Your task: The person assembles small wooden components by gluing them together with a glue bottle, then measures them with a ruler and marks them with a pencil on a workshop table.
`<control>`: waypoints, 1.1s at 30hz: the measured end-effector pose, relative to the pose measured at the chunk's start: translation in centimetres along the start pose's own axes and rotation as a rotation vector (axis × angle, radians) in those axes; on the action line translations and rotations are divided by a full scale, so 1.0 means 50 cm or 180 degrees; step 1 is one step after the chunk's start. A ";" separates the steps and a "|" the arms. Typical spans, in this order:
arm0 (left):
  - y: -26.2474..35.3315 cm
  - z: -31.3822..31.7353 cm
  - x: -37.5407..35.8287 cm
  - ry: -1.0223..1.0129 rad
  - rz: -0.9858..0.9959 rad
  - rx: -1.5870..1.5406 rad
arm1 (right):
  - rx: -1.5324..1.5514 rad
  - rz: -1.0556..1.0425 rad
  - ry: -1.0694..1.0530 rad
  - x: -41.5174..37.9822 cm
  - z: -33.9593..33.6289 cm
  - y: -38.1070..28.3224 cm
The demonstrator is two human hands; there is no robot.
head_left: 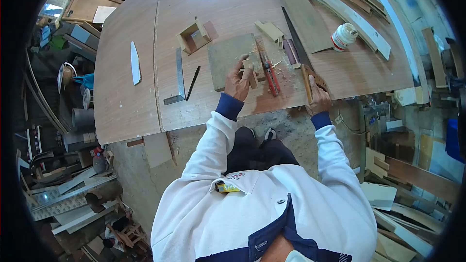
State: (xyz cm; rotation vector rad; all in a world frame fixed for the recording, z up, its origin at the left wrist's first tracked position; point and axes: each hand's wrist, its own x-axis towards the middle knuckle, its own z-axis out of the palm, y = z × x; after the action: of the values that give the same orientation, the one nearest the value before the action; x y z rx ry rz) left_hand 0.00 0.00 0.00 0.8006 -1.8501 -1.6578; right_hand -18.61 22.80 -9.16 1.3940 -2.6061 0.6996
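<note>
Left hand (pixel 238 83) is pinching a small wood piece (pixel 253 78) on the flat board (pixel 227 58), partly covering it. Right hand (pixel 319 99) is on the saw (pixel 293 34) at the handle end, hiding some of that, so can't tell if it's really gripped.

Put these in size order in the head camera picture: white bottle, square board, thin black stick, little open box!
Largest to smallest, by how much picture each fills:
1. square board
2. little open box
3. white bottle
4. thin black stick
</note>
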 end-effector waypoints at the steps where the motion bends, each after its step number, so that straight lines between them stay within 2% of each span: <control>1: 0.006 0.000 -0.002 -0.0004 -0.0146 -0.0167 | -0.0007 -0.0038 0.0064 0.011 -0.013 -0.016; 3: 0.005 0.009 -0.010 0.0003 -0.0320 -0.0418 | -0.0082 -0.0100 0.0078 0.016 -0.041 -0.026; 6: 0.006 -0.006 -0.005 0.0147 -0.0242 -0.0783 | -0.0002 0.0000 -0.0185 0.028 -0.027 -0.047; 9: 0.008 -0.021 -0.005 0.0317 -0.0357 -0.1044 | -0.0046 -0.0022 0.0081 0.026 -0.015 -0.044; 12: 0.006 -0.041 0.007 0.0533 -0.0485 -0.1490 | -0.0487 0.0099 -0.0060 0.039 -0.038 -0.070; 14: 0.007 -0.054 0.017 0.0689 -0.0705 -0.1559 | -0.0612 0.0525 0.0201 0.051 -0.061 -0.115; 15: 0.004 -0.059 0.023 0.0692 -0.0702 -0.1581 | -0.0631 0.0512 0.0202 0.067 -0.071 -0.142; 17: -0.015 -0.068 0.034 0.0770 -0.0728 -0.1245 | 0.0038 0.0290 0.0659 0.094 -0.075 -0.210; 18: -0.028 -0.069 0.041 0.0775 -0.0736 -0.1257 | 0.0704 -0.0004 0.0561 0.111 -0.055 -0.241; 20: -0.059 -0.067 0.059 0.1020 -0.0520 -0.0901 | 0.0963 -0.0352 0.0205 0.157 -0.069 -0.356; 23: -0.094 -0.079 0.079 0.0999 -0.0233 -0.0629 | 0.1232 -0.0585 0.0043 0.202 -0.013 -0.439; 24: -0.082 -0.089 0.079 0.1002 -0.0235 -0.0617 | 0.1118 -0.0456 -0.0106 0.212 0.007 -0.456; 26: -0.058 -0.111 0.080 0.1175 0.0253 0.0175 | 0.1208 -0.0146 -0.0264 0.227 0.035 -0.479; 30: -0.090 -0.206 0.108 0.1566 0.0168 -0.0023 | 0.1538 0.0028 0.0115 0.267 0.112 -0.478; 32: -0.102 -0.305 0.134 0.1458 -0.0386 0.0211 | 0.3167 0.1477 -0.0847 0.297 0.120 -0.482; 33: -0.085 -0.342 0.143 0.1612 -0.0276 0.0617 | 0.3170 0.1483 -0.0856 0.312 0.119 -0.486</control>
State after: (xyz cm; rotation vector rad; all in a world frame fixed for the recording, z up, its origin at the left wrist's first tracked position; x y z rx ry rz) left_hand 7.78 -17.18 -2.33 1.2642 -1.6391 -1.1847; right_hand -7.18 -3.20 -1.36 1.0189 -2.9254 2.2328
